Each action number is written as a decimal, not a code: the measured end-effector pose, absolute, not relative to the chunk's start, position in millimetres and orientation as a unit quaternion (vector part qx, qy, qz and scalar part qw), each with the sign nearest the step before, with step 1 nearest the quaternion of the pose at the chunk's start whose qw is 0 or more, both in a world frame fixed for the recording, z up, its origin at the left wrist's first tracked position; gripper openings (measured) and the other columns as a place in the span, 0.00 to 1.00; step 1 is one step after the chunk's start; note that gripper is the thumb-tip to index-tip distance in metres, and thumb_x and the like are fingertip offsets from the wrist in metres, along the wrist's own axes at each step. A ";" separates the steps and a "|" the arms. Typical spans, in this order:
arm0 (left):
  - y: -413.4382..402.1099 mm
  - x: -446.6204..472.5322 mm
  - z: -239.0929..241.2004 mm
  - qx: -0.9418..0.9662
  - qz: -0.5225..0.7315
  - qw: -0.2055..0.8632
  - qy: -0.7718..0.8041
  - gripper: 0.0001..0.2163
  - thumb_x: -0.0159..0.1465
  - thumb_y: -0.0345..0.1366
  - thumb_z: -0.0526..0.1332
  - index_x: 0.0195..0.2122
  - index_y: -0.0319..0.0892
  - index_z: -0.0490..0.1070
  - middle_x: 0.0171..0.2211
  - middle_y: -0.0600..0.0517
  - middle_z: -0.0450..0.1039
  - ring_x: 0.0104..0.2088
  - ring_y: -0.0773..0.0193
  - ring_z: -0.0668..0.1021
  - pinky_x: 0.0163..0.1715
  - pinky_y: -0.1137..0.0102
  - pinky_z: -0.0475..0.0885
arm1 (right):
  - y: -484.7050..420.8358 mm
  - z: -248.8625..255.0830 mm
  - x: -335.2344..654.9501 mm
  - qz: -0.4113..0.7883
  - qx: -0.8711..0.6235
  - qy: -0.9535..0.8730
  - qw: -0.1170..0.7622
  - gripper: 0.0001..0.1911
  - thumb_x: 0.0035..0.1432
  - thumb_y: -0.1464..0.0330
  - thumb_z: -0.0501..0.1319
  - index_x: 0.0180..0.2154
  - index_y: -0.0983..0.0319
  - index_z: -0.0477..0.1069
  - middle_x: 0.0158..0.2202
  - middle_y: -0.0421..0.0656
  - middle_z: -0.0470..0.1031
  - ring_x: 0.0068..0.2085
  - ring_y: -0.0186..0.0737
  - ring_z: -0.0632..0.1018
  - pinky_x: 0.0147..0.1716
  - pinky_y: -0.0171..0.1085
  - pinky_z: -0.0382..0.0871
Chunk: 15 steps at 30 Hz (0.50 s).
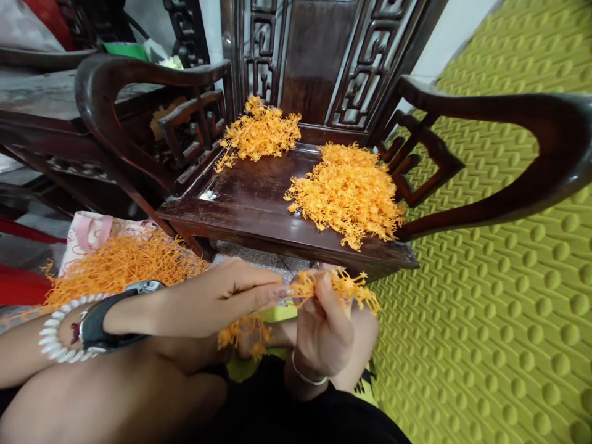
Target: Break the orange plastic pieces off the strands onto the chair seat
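Observation:
My left hand (226, 297), wearing a dark watch and a white coil band, pinches the left end of an orange plastic flower sprig (354, 288). My right hand (325, 333), with a thin silver bangle, grips the same sprig between thumb and fingers, its frilly tips sticking out to the right. Part of the sprig is hidden by the fingers. Below my left wrist, more orange flower pieces (245, 333) show near my legs. On the chair seat (252, 191) lie a smaller orange flower pile (263, 132) and a bigger orange flower pile (349, 191).
Thin orange plastic stems (129, 262) are heaped on a pink-and-white bag (86, 237) at the left. Dark carved wooden armrests flank the seat. A wooden table (41, 95) stands further left, with a green container (124, 50) behind. Bumpy yellow-green matting (485, 320) covers the right side.

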State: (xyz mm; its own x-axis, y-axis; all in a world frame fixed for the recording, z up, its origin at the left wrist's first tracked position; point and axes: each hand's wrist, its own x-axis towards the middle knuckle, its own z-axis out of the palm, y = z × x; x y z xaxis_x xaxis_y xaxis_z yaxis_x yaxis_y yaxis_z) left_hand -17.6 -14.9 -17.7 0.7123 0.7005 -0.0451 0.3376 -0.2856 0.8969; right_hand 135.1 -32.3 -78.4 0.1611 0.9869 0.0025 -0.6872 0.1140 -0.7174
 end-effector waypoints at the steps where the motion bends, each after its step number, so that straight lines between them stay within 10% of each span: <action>1: -16.1 -17.7 -17.7 0.804 0.188 0.448 0.343 0.16 0.69 0.37 0.48 0.24 0.40 0.56 0.21 0.59 0.53 0.23 0.73 0.59 0.23 0.75 0.53 | -31.0 -78.5 137.6 0.611 -0.290 -0.256 0.690 0.08 0.47 0.62 0.68 0.25 0.59 0.74 0.24 0.36 0.69 0.24 0.28 0.67 0.26 0.30 0.67; 6: -18.5 -15.9 -19.5 0.841 0.221 0.345 0.353 0.15 0.69 0.34 0.47 0.24 0.40 0.57 0.20 0.59 0.53 0.21 0.74 0.61 0.23 0.75 0.55 | -20.2 -78.2 149.0 0.704 -0.222 -0.287 0.611 0.07 0.48 0.65 0.67 0.30 0.58 0.73 0.33 0.38 0.67 0.33 0.31 0.68 0.38 0.31 0.68; 15: -12.7 -14.7 -20.4 0.739 0.219 0.544 0.332 0.19 0.66 0.38 0.50 0.18 0.39 0.57 0.15 0.58 0.54 0.17 0.74 0.57 0.19 0.75 0.52 | -21.2 -80.8 146.5 0.827 -0.120 -0.246 0.490 0.10 0.49 0.61 0.64 0.30 0.59 0.69 0.34 0.41 0.65 0.37 0.36 0.69 0.42 0.37 0.68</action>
State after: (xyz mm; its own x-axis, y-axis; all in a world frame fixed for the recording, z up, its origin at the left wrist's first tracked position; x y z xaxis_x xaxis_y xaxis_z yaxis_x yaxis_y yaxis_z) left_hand -14.7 -12.7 -20.4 0.6830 0.7295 -0.0379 0.2530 -0.1876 0.9491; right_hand 146.5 -21.2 -80.8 -0.4901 0.8706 0.0427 -0.7528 -0.3981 -0.5242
